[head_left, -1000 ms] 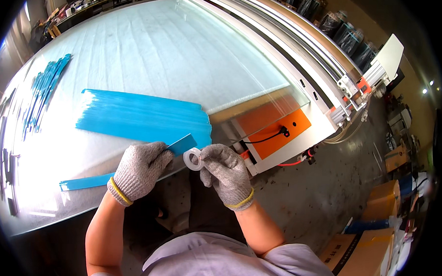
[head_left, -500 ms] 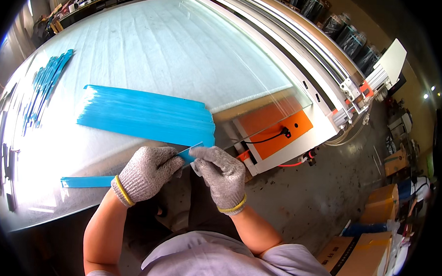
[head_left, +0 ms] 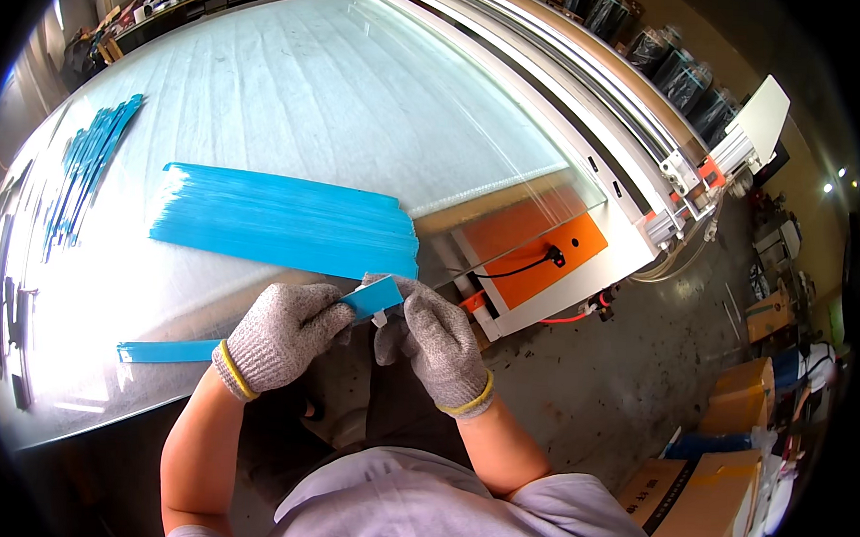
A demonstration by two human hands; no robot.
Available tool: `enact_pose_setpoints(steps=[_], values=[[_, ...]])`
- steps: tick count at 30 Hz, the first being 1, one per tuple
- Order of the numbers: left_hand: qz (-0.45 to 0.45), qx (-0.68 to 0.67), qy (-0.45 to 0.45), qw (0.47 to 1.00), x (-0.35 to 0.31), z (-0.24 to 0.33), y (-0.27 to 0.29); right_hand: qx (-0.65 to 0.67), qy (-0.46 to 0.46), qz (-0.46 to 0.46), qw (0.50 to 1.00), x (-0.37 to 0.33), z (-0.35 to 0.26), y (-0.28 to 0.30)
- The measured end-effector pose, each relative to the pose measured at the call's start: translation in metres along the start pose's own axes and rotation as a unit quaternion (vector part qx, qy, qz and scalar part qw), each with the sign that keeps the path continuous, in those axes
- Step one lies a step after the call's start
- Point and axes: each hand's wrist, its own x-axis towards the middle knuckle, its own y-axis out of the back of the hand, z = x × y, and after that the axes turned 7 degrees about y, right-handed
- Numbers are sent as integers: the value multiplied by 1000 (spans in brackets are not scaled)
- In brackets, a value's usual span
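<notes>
While both gloved hands meet at the near edge of the table [head_left: 293, 99], the left hand [head_left: 281, 334] is closed around a long blue strip [head_left: 254, 336], its fingers curled over it near the right end. The right hand [head_left: 434, 341] has its fingers pressed together on a small white tab [head_left: 380, 317] hanging just under that end of the strip. The strip's other end lies on the table to the left. Just beyond the hands rests a neat blue stack [head_left: 288, 221] of like strips, and a loose blue bunch [head_left: 89, 162] lies well apart at the far left. An orange panel [head_left: 532, 239] with a black cable sits to the right of the stack.

As a judgement, most of the work is left: one strip is in hand, with a white piece being fixed to or pulled from its tip, and the stack looks untouched.

A second ago the right hand held a white tape roll beside the strip's end. That roll is no longer visible, and the hands have drawn closer, to the tip.
</notes>
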Motion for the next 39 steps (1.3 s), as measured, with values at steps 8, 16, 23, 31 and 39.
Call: enact_pose_setpoints(steps=[8, 16, 23, 31, 39], values=[[44, -44, -18, 998, 2, -7, -1, -30, -55, 8, 998, 3, -1, -3], [44, 34, -21, 998, 4, 0, 6, -63, -38, 35, 997, 3, -8, 1], [-12, -3, 5, 1000, 4, 6, -4, -182, 117, 38, 976, -1, 7, -4], [-35, 56, -42, 997, -1, 3, -4, -344, 195, -7, 918, 7, 6, -2], [-105, 155, -88, 978, -4, -7, -8, 35, -42, -108, 993, 22, -34, 18]])
